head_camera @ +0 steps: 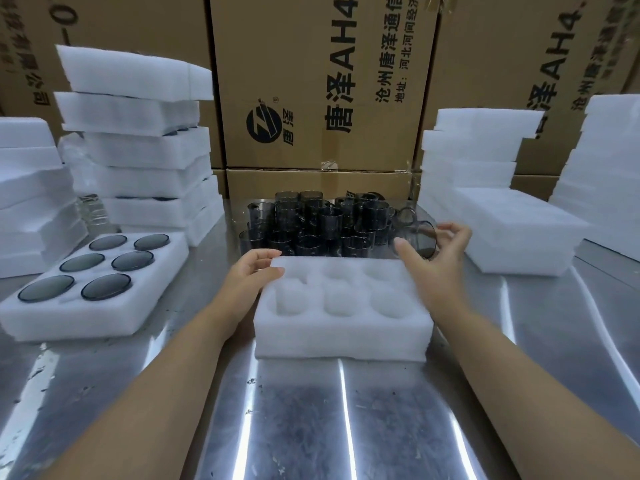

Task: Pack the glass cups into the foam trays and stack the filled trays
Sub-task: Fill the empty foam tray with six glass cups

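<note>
An empty white foam tray (343, 337) with six round pockets lies on the metal table in front of me. My left hand (254, 271) grips its far left corner, thumb on top. My right hand (436, 251) holds a smoky grey glass cup (420, 239), tilted on its side, just past the tray's far right corner. Behind the tray stands a cluster of several dark glass cups (311, 223). At the left lies a filled tray (86, 317) with six cups in it.
A stack of filled trays (145, 150) rises at the back left, more foam (27, 188) at the far left. Empty foam trays (498, 230) are piled at the right and far right. Cardboard boxes (322, 81) wall off the back. The metal table (311, 427) stretches toward me.
</note>
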